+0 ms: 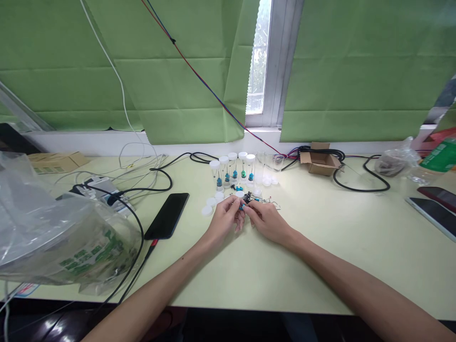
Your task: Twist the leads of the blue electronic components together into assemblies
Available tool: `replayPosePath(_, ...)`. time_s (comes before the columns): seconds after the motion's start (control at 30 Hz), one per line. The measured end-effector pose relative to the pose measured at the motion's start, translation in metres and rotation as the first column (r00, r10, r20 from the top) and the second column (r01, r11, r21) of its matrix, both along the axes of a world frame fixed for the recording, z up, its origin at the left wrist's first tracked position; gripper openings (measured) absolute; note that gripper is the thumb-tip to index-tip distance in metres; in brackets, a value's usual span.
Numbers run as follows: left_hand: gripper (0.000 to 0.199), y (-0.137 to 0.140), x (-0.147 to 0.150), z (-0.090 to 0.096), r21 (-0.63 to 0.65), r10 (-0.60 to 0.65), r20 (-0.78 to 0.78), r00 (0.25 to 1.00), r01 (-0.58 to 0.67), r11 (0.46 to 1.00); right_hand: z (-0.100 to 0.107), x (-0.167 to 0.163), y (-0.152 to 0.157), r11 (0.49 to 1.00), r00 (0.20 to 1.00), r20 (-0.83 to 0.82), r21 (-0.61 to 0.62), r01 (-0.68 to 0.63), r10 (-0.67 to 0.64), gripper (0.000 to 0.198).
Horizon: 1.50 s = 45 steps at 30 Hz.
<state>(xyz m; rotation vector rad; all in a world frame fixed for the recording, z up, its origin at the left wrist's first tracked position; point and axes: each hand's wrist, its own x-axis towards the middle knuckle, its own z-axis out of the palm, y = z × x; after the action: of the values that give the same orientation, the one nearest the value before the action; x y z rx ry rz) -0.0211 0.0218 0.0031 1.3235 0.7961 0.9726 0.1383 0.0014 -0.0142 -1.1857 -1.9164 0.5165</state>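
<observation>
My left hand [228, 216] and my right hand [265, 218] meet over the table, fingertips pinched together on a small blue part [242, 207]. Most of that part is hidden by the fingers, so its kind cannot be made out. Just beyond the hands lie loose small black pieces [248, 195], another blue piece [239, 188] and thin metal pins. Behind them several clear vials with white caps [251, 168] stand in a row, each with a blue or green piece on a thin rod inside. Loose white caps [207, 210] lie left of my fingers.
A black phone [167, 216] on a cable lies left of my arms, beside a bulky clear plastic bag [71, 237]. Cables and a white power strip [107, 190] are behind it. An open cardboard box [320, 164] stands at the back right; more phones [432, 213] lie far right.
</observation>
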Motion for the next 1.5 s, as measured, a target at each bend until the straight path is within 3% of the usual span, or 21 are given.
replayPosePath(1.5, 0.029, 0.0023, 0.0003, -0.0025, 0.033, -0.002, -0.064, 0.998, 0.004, 0.999, -0.0028, 0.0005, 0.0004, 1.0, 1.0, 0.029, -0.023, -0.005, 0.006, 0.031)
